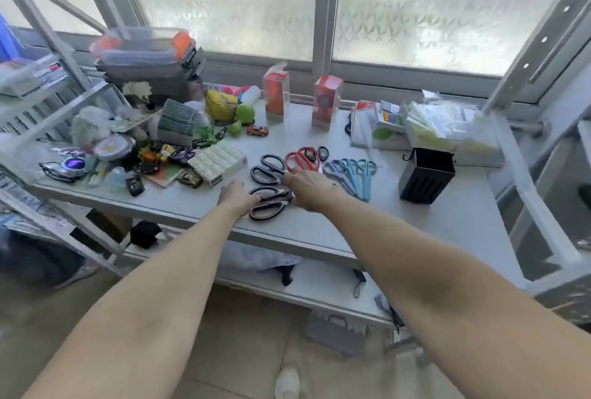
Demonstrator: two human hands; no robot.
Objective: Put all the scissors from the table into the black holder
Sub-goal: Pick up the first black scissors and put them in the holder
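Storeroom: metal shelving (105, 248) crammed with boxed stationery (217, 160) and toys (257, 131).

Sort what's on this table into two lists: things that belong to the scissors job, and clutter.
Job:
- black-handled scissors
- dark scissors nearest the edge, under both hands
- red scissors
- blue and grey scissors
- black holder
- left hand, right hand

Clutter:
- two orange boxes
- toy cars
- staple boxes
- stacked plastic containers
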